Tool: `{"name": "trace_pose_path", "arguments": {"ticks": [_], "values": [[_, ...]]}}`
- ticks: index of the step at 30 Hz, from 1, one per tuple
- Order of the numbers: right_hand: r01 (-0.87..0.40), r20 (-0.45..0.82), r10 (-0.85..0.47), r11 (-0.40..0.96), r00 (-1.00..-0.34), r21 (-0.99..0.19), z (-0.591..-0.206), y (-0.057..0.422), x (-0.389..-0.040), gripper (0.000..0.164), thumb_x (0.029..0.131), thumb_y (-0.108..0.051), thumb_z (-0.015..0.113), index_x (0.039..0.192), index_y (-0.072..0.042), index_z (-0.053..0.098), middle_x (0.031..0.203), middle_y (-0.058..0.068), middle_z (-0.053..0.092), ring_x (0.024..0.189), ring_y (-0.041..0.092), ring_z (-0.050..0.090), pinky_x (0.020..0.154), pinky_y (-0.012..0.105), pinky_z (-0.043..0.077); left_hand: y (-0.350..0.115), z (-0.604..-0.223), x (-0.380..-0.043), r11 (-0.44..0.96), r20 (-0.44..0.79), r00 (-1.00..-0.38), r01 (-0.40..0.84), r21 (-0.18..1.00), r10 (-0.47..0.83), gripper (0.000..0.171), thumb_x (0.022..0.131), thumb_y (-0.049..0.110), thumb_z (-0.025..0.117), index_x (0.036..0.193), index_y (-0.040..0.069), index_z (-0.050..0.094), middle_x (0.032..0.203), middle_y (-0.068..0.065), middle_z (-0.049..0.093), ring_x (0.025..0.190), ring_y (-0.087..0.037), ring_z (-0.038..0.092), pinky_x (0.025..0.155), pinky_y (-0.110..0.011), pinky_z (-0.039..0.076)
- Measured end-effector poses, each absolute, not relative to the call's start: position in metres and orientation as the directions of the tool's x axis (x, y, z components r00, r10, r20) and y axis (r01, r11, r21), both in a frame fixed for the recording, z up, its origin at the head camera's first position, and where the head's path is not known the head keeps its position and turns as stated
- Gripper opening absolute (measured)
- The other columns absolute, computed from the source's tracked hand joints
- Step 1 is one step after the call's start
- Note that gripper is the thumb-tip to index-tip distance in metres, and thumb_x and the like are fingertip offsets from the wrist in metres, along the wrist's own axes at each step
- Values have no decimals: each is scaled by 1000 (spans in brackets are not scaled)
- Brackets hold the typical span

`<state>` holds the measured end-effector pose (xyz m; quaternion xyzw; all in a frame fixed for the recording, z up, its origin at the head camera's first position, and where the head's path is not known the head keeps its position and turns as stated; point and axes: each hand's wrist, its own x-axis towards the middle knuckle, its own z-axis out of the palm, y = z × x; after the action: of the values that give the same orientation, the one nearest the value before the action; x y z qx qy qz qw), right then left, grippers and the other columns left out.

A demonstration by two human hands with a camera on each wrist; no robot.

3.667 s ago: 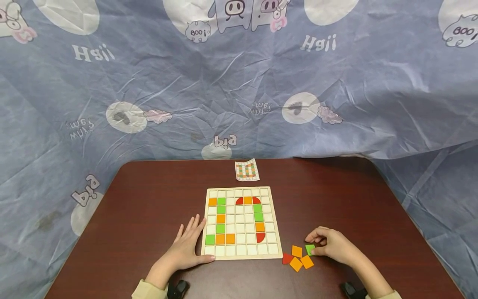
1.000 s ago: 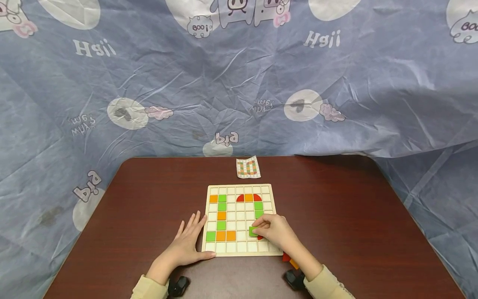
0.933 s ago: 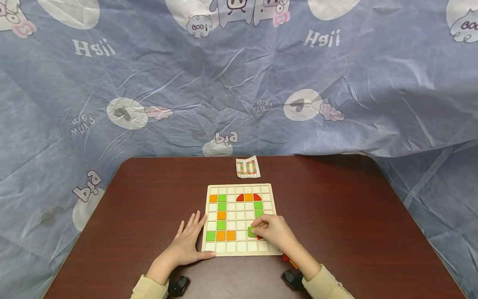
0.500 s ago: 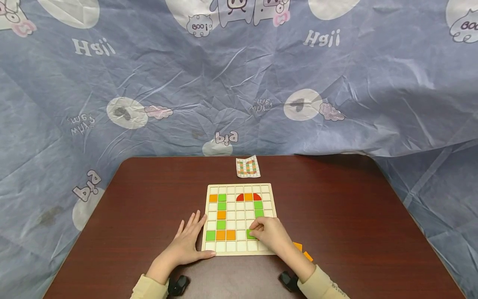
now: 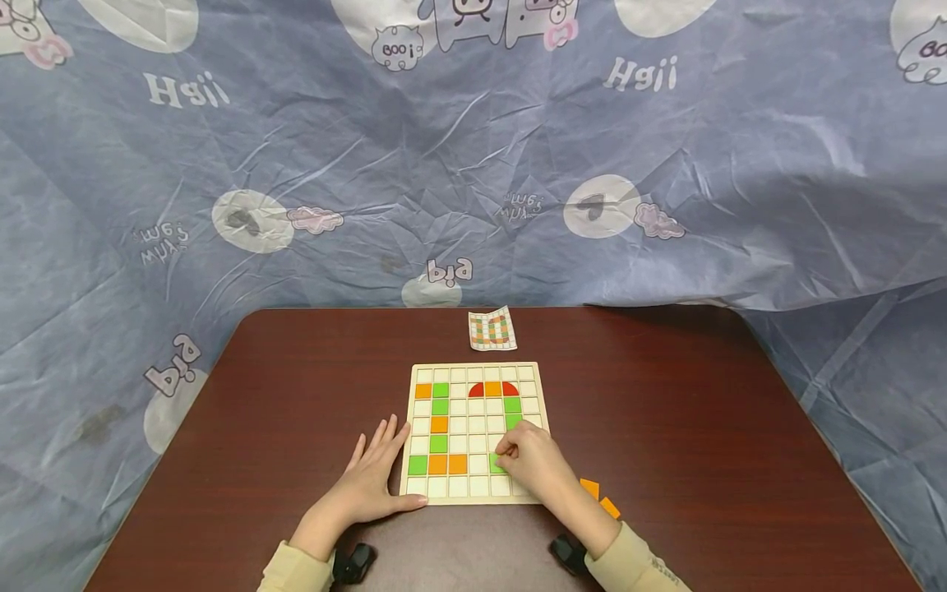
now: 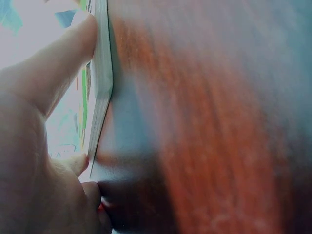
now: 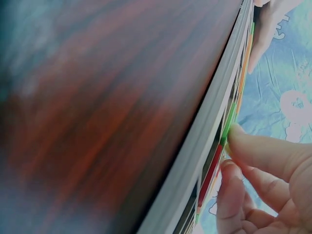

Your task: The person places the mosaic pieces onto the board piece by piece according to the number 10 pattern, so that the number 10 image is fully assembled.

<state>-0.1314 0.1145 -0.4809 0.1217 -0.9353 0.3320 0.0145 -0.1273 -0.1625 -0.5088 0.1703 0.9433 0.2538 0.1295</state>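
Note:
A wooden grid board (image 5: 481, 500) lies on the table, with orange, green and red flat tiles set in some of its cells. My left hand (image 5: 366, 490) rests at the board's left edge, fingers spread and thumb on the near left corner. My right hand (image 5: 536, 463) is over the lower right part, thumb and fingertips at a green tile (image 5: 496, 464) in a lower-row cell. In the right wrist view the thumb touches this green tile (image 7: 228, 121), beside a red tile (image 7: 209, 173). The right hand hides some tiles in the head view.
Two loose orange tiles (image 5: 589, 488) show beside my right forearm, which covers others. A small printed pattern card (image 5: 491, 330) lies beyond the board. A patterned blue cloth (image 5: 414, 164) hangs behind the table's far edge.
My right hand took the green tile from the loose pile and carried it left to the board, then lowered it at a lower-row cell. My left hand has stayed at the board's left edge.

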Motion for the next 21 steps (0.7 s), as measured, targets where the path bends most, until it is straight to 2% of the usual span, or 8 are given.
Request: {"name": "trace_pose_path", "arguments": {"ticks": [9, 13, 16, 21], "values": [[-232, 91, -225, 756, -970, -612, -482, 115, -131, 10, 74, -1, 81, 73, -9, 74, 75, -4, 57, 65, 2, 47, 57, 15, 42, -163, -509, -125, 804, -128, -911, 270, 529, 391, 113, 74, 59, 78, 157, 6, 23, 164, -20, 14, 152, -38, 12, 120, -62, 8], [-185, 39, -216, 713, -976, -677, -477, 120, -131, 7, 77, -5, 81, 77, -9, 75, 75, -5, 58, 64, 2, 50, 57, 16, 44, -162, -510, -125, 810, -139, -909, 270, 521, 393, 114, 74, 60, 77, 157, 7, 22, 164, -19, 13, 153, -37, 10, 120, -62, 7], [-104, -25, -187, 649, -982, -753, -468, 130, -133, 5, 79, -10, 81, 82, -10, 76, 75, -6, 64, 63, 3, 56, 58, 17, 46, -162, -510, -126, 812, -147, -909, 264, 521, 390, 113, 74, 61, 76, 157, 7, 22, 165, -19, 12, 153, -37, 9, 120, -62, 6], [-15, -93, -154, 587, -984, -809, -455, 162, -136, 10, 83, -15, 78, 91, -8, 77, 82, -1, 73, 70, 8, 64, 63, 19, 51, -162, -511, -127, 814, -149, -910, 260, 520, 386, 114, 74, 61, 76, 158, 7, 21, 165, -19, 12, 153, -37, 8, 120, -63, 6]]}}
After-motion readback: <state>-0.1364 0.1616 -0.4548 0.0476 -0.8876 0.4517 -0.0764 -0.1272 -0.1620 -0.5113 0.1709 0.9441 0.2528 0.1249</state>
